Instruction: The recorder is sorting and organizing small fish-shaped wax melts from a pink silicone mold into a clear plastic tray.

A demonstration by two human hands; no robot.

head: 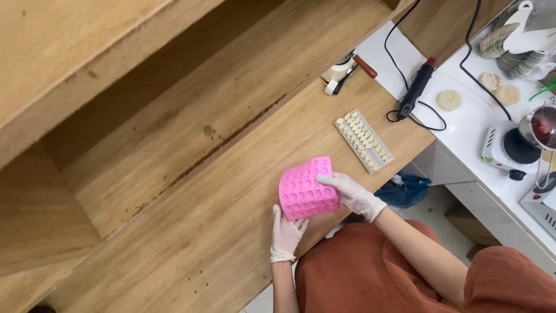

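Two hands: both gloved in white, both on one pink mould, at the front edge of a wooden table.
Mould: pink mould (307, 188), soft and square, rows of small oval hollows facing up; it bends upward in the middle and sits between the two hands, just above the table's near edge.
Left hand: left hand (285, 233) below the mould's lower left corner; thumb up along the left edge, the other fingers tucked under, so how far they are spread cannot be told.
Right hand: right hand (353, 194) on the mould's right side, fingers close together and laid flat over the top surface, wrist toward the rust-coloured sleeve (425, 261).
Table: wooden table (202, 232), light grain, running on a slant across the view.
Tray: clear long tray (364, 141) holding rows of small pale pieces, lying on the table well apart from the mould, up and to the right.
Tape: roll of tape (331, 87) with a wooden-handled tool (365, 66) near the table's far end.
Counter: white counter (469, 124) to the right, carrying a black corded tool (418, 87), two round pale discs (449, 99), and a small hotplate (509, 148) with a little pot (543, 127) of red stuff.
Floor: blue bag (408, 191) below, near the right forearm.
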